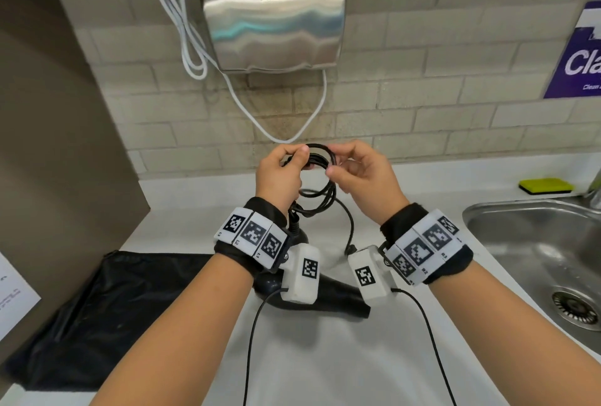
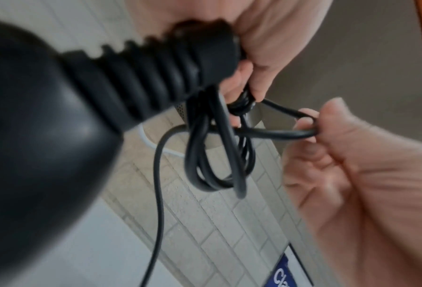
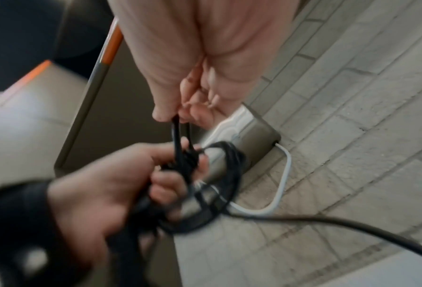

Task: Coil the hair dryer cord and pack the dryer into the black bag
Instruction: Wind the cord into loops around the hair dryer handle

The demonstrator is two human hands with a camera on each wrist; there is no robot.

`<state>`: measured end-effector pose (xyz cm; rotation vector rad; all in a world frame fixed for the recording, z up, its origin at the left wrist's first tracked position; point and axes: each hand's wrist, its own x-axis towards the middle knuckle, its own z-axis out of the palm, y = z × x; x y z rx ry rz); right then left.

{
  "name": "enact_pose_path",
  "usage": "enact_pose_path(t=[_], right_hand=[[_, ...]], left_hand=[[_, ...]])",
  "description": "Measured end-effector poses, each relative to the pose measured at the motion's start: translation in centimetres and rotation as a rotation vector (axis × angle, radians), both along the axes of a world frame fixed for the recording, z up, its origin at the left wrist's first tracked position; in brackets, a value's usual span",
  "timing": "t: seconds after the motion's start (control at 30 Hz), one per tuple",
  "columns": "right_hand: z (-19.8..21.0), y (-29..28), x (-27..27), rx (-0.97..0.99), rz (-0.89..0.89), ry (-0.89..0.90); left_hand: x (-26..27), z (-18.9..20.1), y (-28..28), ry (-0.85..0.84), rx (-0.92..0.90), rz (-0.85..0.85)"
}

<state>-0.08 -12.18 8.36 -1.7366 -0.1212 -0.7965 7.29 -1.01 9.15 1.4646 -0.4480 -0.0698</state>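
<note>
Above the counter, both hands hold the black hair dryer cord, wound into several loops. My left hand grips the bundle of loops. My right hand pinches one loop beside it between thumb and fingertips. The loose end hangs down toward the counter. Under my wrists, the black hair dryer rests on the counter, and its ribbed cord collar rises toward my left hand. On the counter at the left, the black bag lies flat.
A steel sink is set into the white counter on the right, with a yellow sponge behind it. A metal hand dryer and its white cable hang on the tiled wall. A purple sign hangs at the right.
</note>
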Motion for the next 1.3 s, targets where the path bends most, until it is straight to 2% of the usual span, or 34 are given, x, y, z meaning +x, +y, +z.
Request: enact_pose_path(t=[0.13, 0.23, 0.33, 0.43, 0.6, 0.73, 0.83, 0.93, 1.03, 1.13, 1.23, 1.3], right_hand=[[-1.7, 0.0, 1.0, -0.193, -0.207, -0.014], [-3.0, 0.0, 1.7, -0.328, -0.319, -0.131], [-3.5, 0.2, 1.7, -0.394, -0.321, -0.245], [-3.0, 0.6, 1.5, -0.365, -0.254, -0.284], [-2.2, 0.3, 1.6, -0.227, -0.215, -0.061], [-2.5, 0.2, 1.3, -0.204, -0.234, -0.03], [-2.8, -0.2, 1.7, -0.135, -0.07, 0.086], [-3.0, -0.4, 2.0, -0.215, 0.094, 0.274], [-3.5, -0.8, 2.2, -0.311, 0.054, 0.375], [-4.0, -1.2, 2.3, -0.35, 0.06, 0.374], [-4.4, -1.5, 1.9, -0.219, 0.125, 0.319], [-4.8, -1.8, 2.0, -0.21, 0.142, 0.287]], left_hand=[[-0.2, 0.0, 0.4, 0.102, -0.043, -0.117], [-0.1, 0.1, 0.8, 0.113, -0.042, -0.15], [-0.1, 0.2, 1.0, 0.096, -0.021, -0.159], [0.0, 0.2, 0.9, 0.044, 0.024, -0.144], [-0.5, 0.4, 0.7, 0.016, 0.055, -0.155], [-0.8, 0.7, 0.7, -0.036, 0.105, -0.186], [-0.9, 0.7, 0.8, -0.056, 0.136, -0.238], [-1.4, 1.1, 1.2, -0.038, 0.122, -0.304], [-1.3, 1.0, 1.5, -0.083, 0.154, -0.297], [-0.9, 1.1, 1.9, -0.094, 0.179, -0.279], [-0.1, 1.0, 2.6, -0.051, 0.15, -0.253], [0.3, 1.0, 3.0, -0.022, 0.139, -0.238]])
